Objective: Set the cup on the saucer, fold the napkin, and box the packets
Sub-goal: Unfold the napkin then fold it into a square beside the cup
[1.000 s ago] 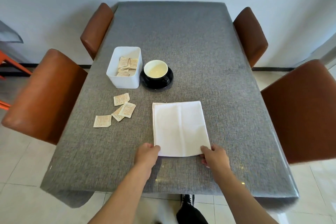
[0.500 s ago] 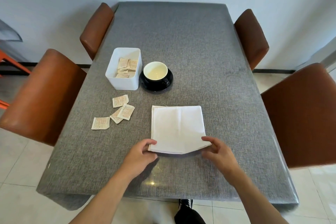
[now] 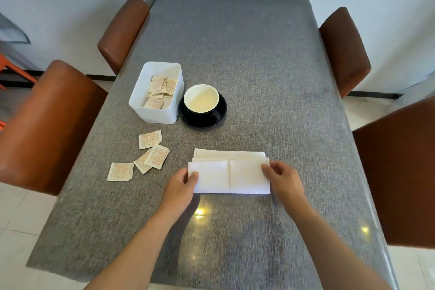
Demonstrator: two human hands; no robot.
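Note:
The white napkin [image 3: 229, 174] lies on the grey table, its near half folded up over the far half. My left hand [image 3: 182, 186] pinches the folded layer's left corner and my right hand [image 3: 281, 178] pinches its right corner. Beyond it, a black cup [image 3: 201, 101] with a pale inside stands on a black saucer [image 3: 221, 114]. To its left is a white box [image 3: 156, 95] holding several beige packets. Several more loose packets [image 3: 150, 155] lie on the table left of the napkin.
Brown chairs stand along both sides of the table: two on the left [image 3: 51, 125] and two on the right [image 3: 400, 172]. The grey tablecloth [image 3: 259, 66] stretches to the far wall. The near table edge is just below my forearms.
Both hands lifted the napkin's near edge and carried it away from me over the far half. The napkin went from a tall rectangle to a short wide strip.

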